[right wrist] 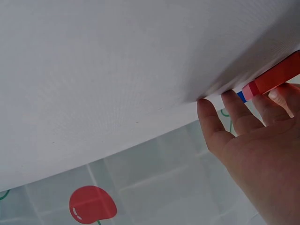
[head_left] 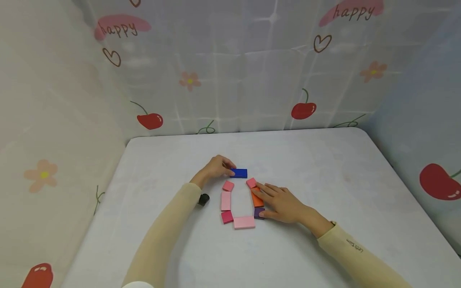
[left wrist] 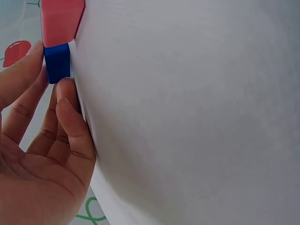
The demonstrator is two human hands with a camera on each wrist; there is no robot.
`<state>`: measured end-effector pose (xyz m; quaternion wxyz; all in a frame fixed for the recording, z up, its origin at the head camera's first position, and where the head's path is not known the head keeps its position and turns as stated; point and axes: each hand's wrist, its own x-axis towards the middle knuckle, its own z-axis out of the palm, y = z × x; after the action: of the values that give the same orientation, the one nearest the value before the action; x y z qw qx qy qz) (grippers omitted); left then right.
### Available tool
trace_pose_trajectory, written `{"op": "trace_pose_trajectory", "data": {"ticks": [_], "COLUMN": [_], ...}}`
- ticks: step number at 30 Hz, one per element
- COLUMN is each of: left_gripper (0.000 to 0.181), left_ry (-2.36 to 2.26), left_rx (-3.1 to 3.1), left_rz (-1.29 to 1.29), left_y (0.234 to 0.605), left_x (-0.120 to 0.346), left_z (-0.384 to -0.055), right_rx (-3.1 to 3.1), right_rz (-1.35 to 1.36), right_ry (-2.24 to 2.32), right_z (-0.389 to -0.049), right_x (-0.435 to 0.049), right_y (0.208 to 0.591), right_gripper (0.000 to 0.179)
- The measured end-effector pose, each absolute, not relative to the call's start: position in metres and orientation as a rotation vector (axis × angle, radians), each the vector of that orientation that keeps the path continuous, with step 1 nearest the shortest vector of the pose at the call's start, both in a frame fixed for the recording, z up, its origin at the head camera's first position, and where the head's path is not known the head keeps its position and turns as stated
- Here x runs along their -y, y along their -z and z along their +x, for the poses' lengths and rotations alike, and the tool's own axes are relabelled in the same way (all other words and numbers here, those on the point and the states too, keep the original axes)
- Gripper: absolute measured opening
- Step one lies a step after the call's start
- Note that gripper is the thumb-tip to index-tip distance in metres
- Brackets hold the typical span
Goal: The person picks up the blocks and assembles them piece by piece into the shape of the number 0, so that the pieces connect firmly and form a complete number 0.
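My left hand [head_left: 217, 167] pinches the left end of a flat blue block [head_left: 240, 173] at the far end of a rough ring of blocks. In the left wrist view, thumb and fingers lie along the blue block [left wrist: 58, 63], partly behind a pink block [left wrist: 62, 21]. On the ring's right side, my right hand [head_left: 282, 203] lies with spread, fairly straight fingers. Its fingertips are at an orange block [head_left: 256, 199] and a small pink block [head_left: 251, 182], its thumb at a purple block [head_left: 257, 214], partly covering them.
The ring's left side has a small pink block [head_left: 228, 185], a light pink block [head_left: 225, 201] and a dark pink block [head_left: 227, 217]. Another light pink block [head_left: 244, 222] closes the near end. A white table [head_left: 309, 160] meets printed curtains [head_left: 237, 96] behind and beside it.
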<state>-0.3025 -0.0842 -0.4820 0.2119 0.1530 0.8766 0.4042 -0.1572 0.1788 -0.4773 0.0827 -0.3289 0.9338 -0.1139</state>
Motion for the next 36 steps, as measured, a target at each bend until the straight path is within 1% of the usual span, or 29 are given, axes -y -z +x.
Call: {"op": "trace_pose_trajectory", "data": {"ticks": [9,36], "left_gripper": [0.023,0.022], "left_ry": [-1.112,-1.088], "left_rx": [-2.441,-2.426], "left_rz": [0.453,0.469], "left_y": [0.482,0.483], "left_x": [0.085,0.085], "left_z": [-0.297,-0.289], "right_rx": [-2.802,-2.787], "right_rz": [-0.988,-0.988], "right_ry": [0.341,0.363], "right_z": [-0.158,-0.156], "right_x": [-0.181,-0.181], "right_y": [0.482,0.479], "right_gripper": [0.073,0.073]}}
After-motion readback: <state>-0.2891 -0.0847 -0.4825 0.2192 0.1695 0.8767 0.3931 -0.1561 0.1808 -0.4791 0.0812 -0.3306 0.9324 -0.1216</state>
